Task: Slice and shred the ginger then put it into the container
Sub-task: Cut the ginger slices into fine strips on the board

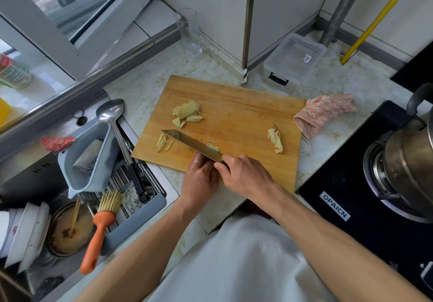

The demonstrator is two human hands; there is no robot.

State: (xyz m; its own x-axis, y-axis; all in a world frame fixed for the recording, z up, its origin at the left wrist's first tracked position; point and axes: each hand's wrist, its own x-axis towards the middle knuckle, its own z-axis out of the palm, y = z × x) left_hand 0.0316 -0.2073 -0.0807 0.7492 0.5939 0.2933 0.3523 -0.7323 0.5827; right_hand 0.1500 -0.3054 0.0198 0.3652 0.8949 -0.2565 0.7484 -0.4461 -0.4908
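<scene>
Here, in the head view, a wooden cutting board (234, 114) lies on the marble counter (145, 86). The right hand (243, 175) is wrapped around the handle of a kitchen knife (189, 143), whose blade runs toward ten o'clock across the board. The left hand (199, 179) sits just beside it at the board's near edge, fingers reaching to the blade near the heel; whether they pinch it or only touch it cannot be told. Ginger slices (187, 113) are piled at eleven o'clock of the blade. Thin ginger shreds (164, 142) lie at the knife tip, a few more shreds (213, 146) against the blade's far side. Ginger scraps (276, 141) rest toward three o'clock. The clear plastic container (295, 59) stands at one o'clock beyond the board, well apart from the ginger. A pink cloth (323, 114) lies at the board's right edge.
</scene>
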